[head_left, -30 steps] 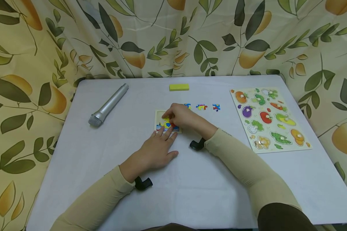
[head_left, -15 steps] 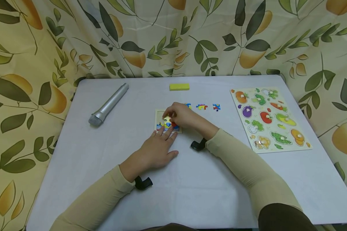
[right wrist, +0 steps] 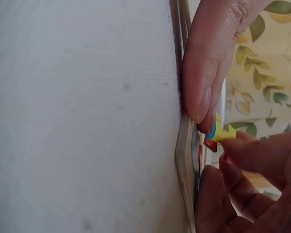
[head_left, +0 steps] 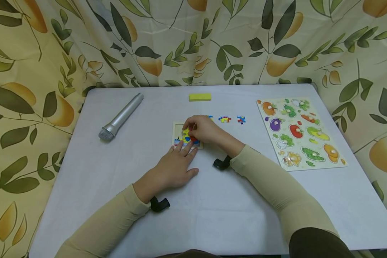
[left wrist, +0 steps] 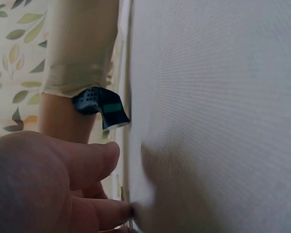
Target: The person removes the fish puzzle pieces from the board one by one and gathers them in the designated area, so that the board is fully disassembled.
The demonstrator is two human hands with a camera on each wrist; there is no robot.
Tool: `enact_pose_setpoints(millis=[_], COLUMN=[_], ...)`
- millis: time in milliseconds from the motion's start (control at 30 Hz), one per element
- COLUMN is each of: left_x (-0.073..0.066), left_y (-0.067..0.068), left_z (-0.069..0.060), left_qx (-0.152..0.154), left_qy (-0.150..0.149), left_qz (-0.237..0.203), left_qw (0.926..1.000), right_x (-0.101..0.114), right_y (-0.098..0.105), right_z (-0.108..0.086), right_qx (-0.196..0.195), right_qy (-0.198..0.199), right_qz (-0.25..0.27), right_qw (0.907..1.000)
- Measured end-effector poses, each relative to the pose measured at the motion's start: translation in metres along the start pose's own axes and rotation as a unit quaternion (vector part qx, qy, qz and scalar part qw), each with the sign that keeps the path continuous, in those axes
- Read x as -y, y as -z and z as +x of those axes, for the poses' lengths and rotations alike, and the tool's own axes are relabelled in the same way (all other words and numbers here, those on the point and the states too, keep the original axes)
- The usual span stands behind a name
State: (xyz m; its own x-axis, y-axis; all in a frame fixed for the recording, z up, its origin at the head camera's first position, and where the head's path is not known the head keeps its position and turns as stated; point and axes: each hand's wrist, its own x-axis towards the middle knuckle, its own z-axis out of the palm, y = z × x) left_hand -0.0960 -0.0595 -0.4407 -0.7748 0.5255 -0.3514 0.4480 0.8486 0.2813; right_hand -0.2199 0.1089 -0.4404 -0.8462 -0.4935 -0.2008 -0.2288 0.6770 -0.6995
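Note:
A small jigsaw puzzle board with a pale frame lies at mid-table, partly filled with blue, red and yellow pieces. Fingertips of my left hand press on its near edge, the fingers straight and spread. Above the board my right hand pinches a yellow puzzle piece between thumb and fingers, tilted up from the board in the right wrist view. Beyond that hand lie loose puzzle pieces: one partly hidden, a yellow-red one and a blue-red one. The left wrist view shows mostly the left hand and tablecloth.
A silver microphone lies at the back left. Near the far edge sits a yellow block. On the right is a vegetable peg puzzle board. Leaf-patterned curtains hang behind the white table.
My right hand shifts very slightly over the board, and the yellow piece between its fingertips turns. The left hand stays in place.

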Motion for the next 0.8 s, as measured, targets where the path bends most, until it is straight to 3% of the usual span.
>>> enact_pose_setpoints(millis=[467, 800], left_x=[-0.001, -0.002], left_y=[0.002, 0.002], left_z=[0.000, -0.001], left_qx=[0.000, 0.003], left_qy=[0.002, 0.008], left_qz=[-0.002, -0.003], left_qw=[1.0000, 1.0000], right_x=[-0.001, -0.026], right_y=[0.008, 0.040], right_z=[-0.006, -0.023], right_qx=[-0.032, -0.056], right_qy=[-0.008, -0.049], right_qz=[0.053, 0.091], right_qw=[0.9980, 0.9930])
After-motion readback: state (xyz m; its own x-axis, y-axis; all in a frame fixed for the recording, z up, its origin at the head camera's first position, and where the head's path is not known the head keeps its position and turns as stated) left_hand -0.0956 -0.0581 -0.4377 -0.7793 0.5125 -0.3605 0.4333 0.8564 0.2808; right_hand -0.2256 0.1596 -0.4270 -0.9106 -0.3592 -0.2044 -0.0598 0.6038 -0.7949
